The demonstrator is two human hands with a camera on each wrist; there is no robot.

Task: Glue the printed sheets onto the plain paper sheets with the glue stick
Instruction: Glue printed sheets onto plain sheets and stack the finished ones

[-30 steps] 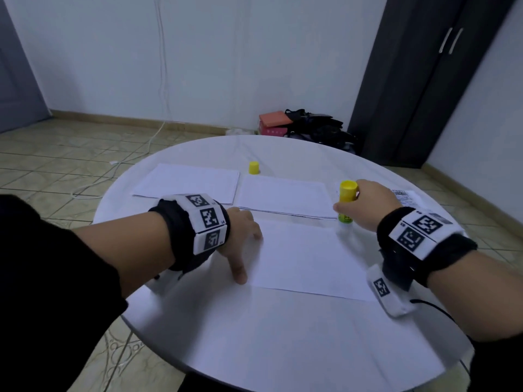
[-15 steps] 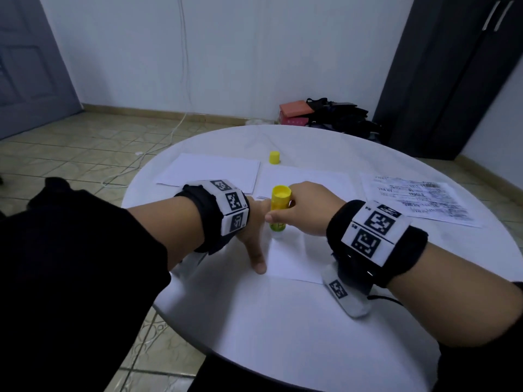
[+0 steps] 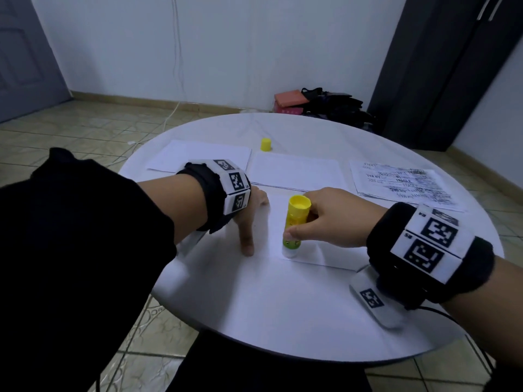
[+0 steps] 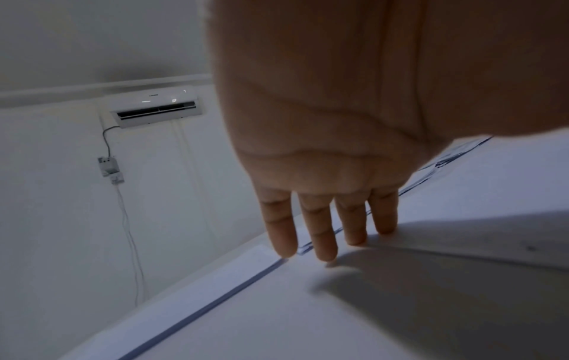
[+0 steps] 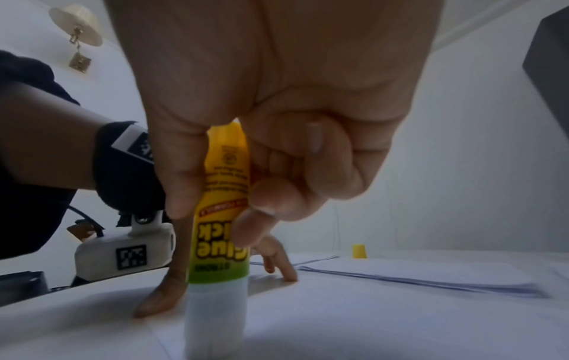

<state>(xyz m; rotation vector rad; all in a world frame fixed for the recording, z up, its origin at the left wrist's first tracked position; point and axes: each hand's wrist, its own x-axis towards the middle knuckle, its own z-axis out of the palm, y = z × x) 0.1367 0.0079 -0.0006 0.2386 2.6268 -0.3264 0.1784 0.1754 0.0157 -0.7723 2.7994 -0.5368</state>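
Round white table (image 3: pixel 283 321), smooth matte top, carries all the materials. Far side: two stacks of plain white paper sheets (image 3: pixel 294 172), flat, thin, edges squared, and to their right the printed sheets (image 3: pixel 402 185), black text on white, lying well apart from the working area, likely staged for pickup once glue is down.

Nearest the person lies a single plain white sheet (image 3: pixel 311 250), the working piece. Left hand (image 3: pixel 249 213) rests with straight, spread fingers (image 4: pixel 320 233) pressing down at the sheet's left edge, thumb on the table just beside it; judged purpose is to pin the thin paper so it does not drag under the stick.

Right hand (image 3: pixel 328 219) grips the yellow-and-green cylindrical plastic glue stick (image 3: pixel 294 224), thumb and curled fingers (image 5: pixel 261 202) wrapped round the barrel. The stick stands inverted, near upright, its translucent white end touching the sheet near the front left corner; glue application appears to be in hand.

Small yellow plastic cap (image 3: pixel 266 144) stands alone at the far side, parked clear of the work.
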